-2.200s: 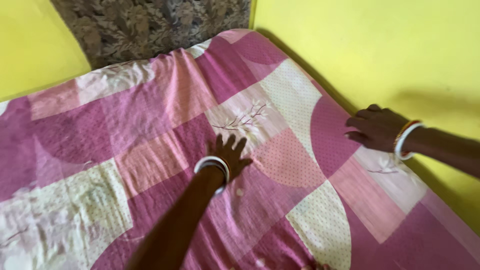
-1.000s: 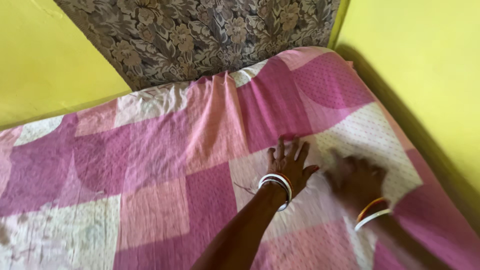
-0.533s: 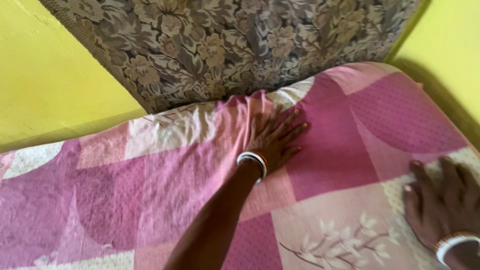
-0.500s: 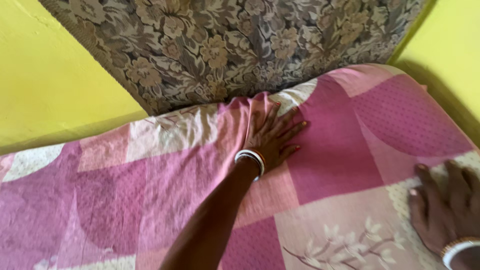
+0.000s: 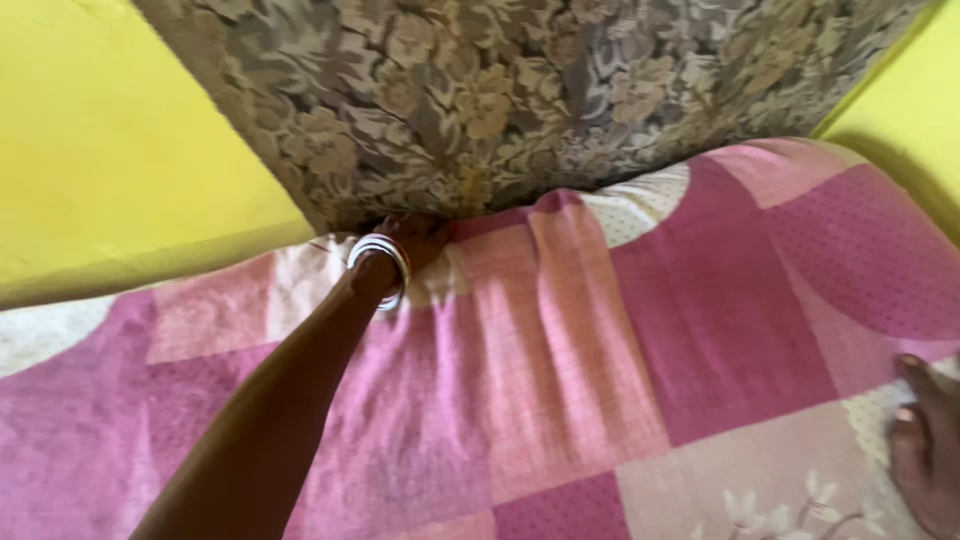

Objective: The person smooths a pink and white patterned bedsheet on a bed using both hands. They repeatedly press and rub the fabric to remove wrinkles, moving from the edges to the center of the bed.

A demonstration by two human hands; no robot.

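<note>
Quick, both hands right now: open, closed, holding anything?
Left hand: fingers tucked under the floral cushion at the pink bedsheet edge; grip cannot be told.
Right hand: open, flat on the bedsheet.

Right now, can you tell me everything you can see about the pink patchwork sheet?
The sheet is soft-looking cloth in pink, magenta and cream patches, some dotted, one with a pale leaf print. It lies spread over the bed, with long wrinkles running up its middle. Its top edge meets the grey flowered cushion. The left hand pushes in at that edge, and the right hand rests flat on the lower right.
</note>
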